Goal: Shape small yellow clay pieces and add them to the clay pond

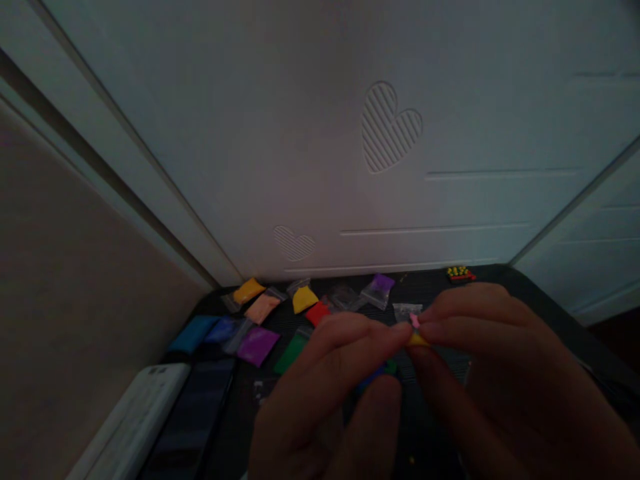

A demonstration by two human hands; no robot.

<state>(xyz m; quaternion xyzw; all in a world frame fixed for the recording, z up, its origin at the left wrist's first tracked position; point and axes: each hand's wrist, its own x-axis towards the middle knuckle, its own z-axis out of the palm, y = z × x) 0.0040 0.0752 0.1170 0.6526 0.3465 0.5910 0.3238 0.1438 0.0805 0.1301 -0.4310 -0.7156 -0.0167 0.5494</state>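
In front of me, my right hand (500, 373) pinches a small piece of what looks like modelling clay, yellow (419, 340) below and pink (415, 321) on top. My left hand (325, 380) has its index fingertip pressed to the same piece from the left, its thumb lower and apart. Between that thumb and index finger shows a blue and green object (375, 377); whether it is held or lies behind, I cannot tell. A clear bag (406, 311) lies just behind the fingertips. The view is dim, and the palms are hidden.
Small bags of orange (249, 291), peach (263, 308), yellow (304, 299), red (317, 312), purple (257, 345) and green (291, 352) material lie on the dark table. A phone (193, 417) and white device (133, 420) are left. A yellow-dotted piece (459, 274) sits far right, before the white panel (300, 133).
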